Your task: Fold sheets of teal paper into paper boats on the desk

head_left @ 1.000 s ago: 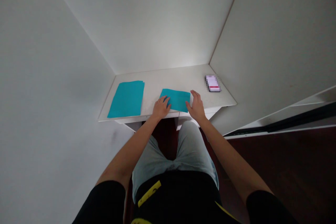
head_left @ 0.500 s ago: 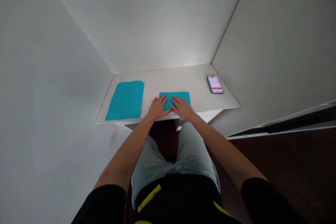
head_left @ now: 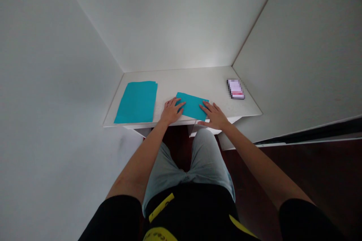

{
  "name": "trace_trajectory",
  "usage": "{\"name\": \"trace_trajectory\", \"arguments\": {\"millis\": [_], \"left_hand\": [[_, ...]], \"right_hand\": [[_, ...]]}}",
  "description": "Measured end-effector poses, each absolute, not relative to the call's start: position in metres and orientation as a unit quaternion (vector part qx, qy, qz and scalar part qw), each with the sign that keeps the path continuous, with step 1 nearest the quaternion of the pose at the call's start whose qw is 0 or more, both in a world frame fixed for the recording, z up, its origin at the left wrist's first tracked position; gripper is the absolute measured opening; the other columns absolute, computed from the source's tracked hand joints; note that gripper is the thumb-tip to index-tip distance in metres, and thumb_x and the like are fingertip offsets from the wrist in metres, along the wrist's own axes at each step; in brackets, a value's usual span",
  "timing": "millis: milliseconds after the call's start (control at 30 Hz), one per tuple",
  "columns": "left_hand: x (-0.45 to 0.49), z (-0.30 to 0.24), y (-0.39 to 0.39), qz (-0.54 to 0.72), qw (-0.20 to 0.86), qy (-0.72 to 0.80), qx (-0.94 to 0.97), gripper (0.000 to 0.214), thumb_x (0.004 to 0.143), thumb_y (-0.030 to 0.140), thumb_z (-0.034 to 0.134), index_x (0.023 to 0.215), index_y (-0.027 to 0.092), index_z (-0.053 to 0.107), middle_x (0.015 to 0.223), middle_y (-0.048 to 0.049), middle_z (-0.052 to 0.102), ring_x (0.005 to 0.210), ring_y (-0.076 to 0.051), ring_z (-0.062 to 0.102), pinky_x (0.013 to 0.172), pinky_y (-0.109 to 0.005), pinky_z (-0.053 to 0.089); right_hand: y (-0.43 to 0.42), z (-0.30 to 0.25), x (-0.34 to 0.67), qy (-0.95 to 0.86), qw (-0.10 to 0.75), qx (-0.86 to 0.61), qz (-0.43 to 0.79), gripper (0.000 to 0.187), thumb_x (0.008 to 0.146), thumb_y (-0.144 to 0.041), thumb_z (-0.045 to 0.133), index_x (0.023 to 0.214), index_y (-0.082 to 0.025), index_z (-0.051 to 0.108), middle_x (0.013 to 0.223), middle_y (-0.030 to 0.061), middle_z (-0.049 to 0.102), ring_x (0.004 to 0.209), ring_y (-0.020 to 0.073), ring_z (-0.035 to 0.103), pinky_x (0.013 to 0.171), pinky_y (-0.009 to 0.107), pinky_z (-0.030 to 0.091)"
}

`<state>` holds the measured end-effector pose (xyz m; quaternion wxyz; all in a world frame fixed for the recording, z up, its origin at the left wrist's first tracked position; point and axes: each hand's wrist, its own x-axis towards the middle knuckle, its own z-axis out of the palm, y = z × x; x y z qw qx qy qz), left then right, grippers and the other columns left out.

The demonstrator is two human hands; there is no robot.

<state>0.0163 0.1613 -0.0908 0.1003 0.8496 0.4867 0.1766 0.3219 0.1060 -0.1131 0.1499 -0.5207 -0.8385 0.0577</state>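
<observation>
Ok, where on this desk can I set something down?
Bare desktop lies between the teal sheets and the smaller teal sheet, and between that sheet and the blurred object at right. Crowded at the front middle, where your left hand and right hand flank the sheet.

White walls (head_left: pixel 175 15) (dark wooden floor (head_left: pixel 311 180))

The desk (head_left: pixel 198 79) is a white panel set into a corner, with a white wall (head_left: pixel 169 19) behind it and a white wall (head_left: pixel 296 52) at each side. A teal paper sheet (head_left: pixel 136 102) lies flat on the left end of the desk, close to the front edge. A small rectangular object (head_left: pixel 235 89) lies at the right end, just beside the wall; the image is pixelated there, but it is probably a phone. A dark wooden floor (head_left: pixel 311 180) shows below the desk.
</observation>
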Motion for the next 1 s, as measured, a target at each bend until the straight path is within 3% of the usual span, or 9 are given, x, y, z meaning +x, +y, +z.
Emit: {"name": "trace_trajectory", "arguments": {"millis": [100, 233, 367, 467, 533, 633, 800, 1000], "left_hand": [[0.016, -0.091, 0.160, 0.190, 0.096, 0.478, 0.852, 0.042, 0.109, 0.031, 0.051, 0.145, 0.034, 0.073, 0.163, -0.0078, 0.059, 0.157, -0.032, 0.044, 0.128, -0.055, 0.031], [0.017, -0.090, 0.155, 0.210, 0.119, 0.461, 0.854, 0.039, 0.109, 0.039, 0.055, 0.141, 0.031, 0.075, 0.156, -0.0093, 0.065, 0.154, -0.031, 0.050, 0.130, -0.055, 0.027], [0.013, -0.089, 0.155, 0.291, 0.168, 0.483, 0.808, 0.043, 0.107, 0.048, 0.058, 0.141, 0.026, 0.072, 0.153, -0.0120, 0.068, 0.150, -0.030, 0.055, 0.132, -0.051, 0.027], [0.006, -0.091, 0.162, 0.441, 0.205, 0.541, 0.686, 0.046, 0.110, 0.053, 0.049, 0.138, 0.022, 0.070, 0.148, -0.0147, 0.070, 0.145, -0.029, 0.059, 0.129, -0.048, 0.035], [0.003, -0.093, 0.168, 0.517, 0.227, 0.554, 0.611, 0.053, 0.111, 0.060, 0.044, 0.133, 0.019, 0.070, 0.143, -0.0167, 0.071, 0.141, -0.028, 0.063, 0.126, -0.045, 0.040], [0.001, -0.097, 0.173, 0.534, 0.245, 0.541, 0.602, 0.057, 0.109, 0.065, 0.045, 0.132, 0.018, 0.068, 0.142, -0.0175, 0.071, 0.141, -0.027, 0.062, 0.127, -0.044, 0.040], [0.002, -0.099, 0.171, 0.510, 0.235, 0.535, 0.632, 0.060, 0.106, 0.067, 0.051, 0.138, 0.018, 0.065, 0.147, -0.0191, 0.068, 0.145, -0.029, 0.059, 0.129, -0.047, 0.035], [0.007, -0.097, 0.164, 0.411, 0.172, 0.536, 0.717, 0.063, 0.099, 0.060, 0.070, 0.147, 0.020, 0.060, 0.156, -0.0199, 0.061, 0.153, -0.037, 0.050, 0.131, -0.055, 0.029]], "right_hand": [[0.095, -0.110, 0.320, -0.845, 0.144, -0.513, 0.050, 0.102, 0.087, -0.076, 0.076, 0.169, -0.023, 0.047, 0.177, 0.0211, 0.038, 0.161, 0.0441, 0.041, 0.132, 0.066, 0.028], [0.088, -0.103, 0.311, -0.837, 0.159, -0.522, 0.042, 0.056, 0.102, -0.048, 0.068, 0.154, -0.029, 0.066, 0.165, 0.0160, 0.057, 0.146, 0.0387, 0.057, 0.119, 0.059, 0.043], [0.087, -0.092, 0.302, -0.824, 0.216, -0.519, 0.068, 0.030, 0.107, -0.039, 0.057, 0.125, -0.030, 0.080, 0.141, 0.0105, 0.075, 0.132, 0.0320, 0.066, 0.113, 0.055, 0.043], [0.093, -0.081, 0.304, -0.762, 0.305, -0.551, 0.154, 0.038, 0.108, -0.052, 0.052, 0.102, -0.025, 0.078, 0.107, 0.0096, 0.081, 0.104, 0.0290, 0.071, 0.098, 0.047, 0.050], [0.102, -0.073, 0.309, -0.675, 0.394, -0.581, 0.228, 0.050, 0.105, -0.068, 0.050, 0.093, -0.024, 0.071, 0.086, 0.0056, 0.074, 0.083, 0.0251, 0.066, 0.080, 0.040, 0.052], [0.116, -0.066, 0.316, -0.548, 0.495, -0.603, 0.302, 0.057, 0.096, -0.081, 0.052, 0.088, -0.025, 0.062, 0.075, 0.0009, 0.064, 0.071, 0.0211, 0.057, 0.065, 0.034, 0.048], [0.131, -0.077, 0.316, -0.509, 0.460, -0.657, 0.312, 0.053, 0.088, -0.078, 0.056, 0.089, -0.025, 0.064, 0.073, 0.0017, 0.064, 0.069, 0.0218, 0.056, 0.061, 0.034, 0.046], [0.133, -0.095, 0.308, -0.541, 0.429, -0.681, 0.246, 0.042, 0.091, -0.064, 0.057, 0.096, -0.023, 0.067, 0.084, 0.0073, 0.075, 0.076, 0.0251, 0.063, 0.071, 0.038, 0.049]]}}
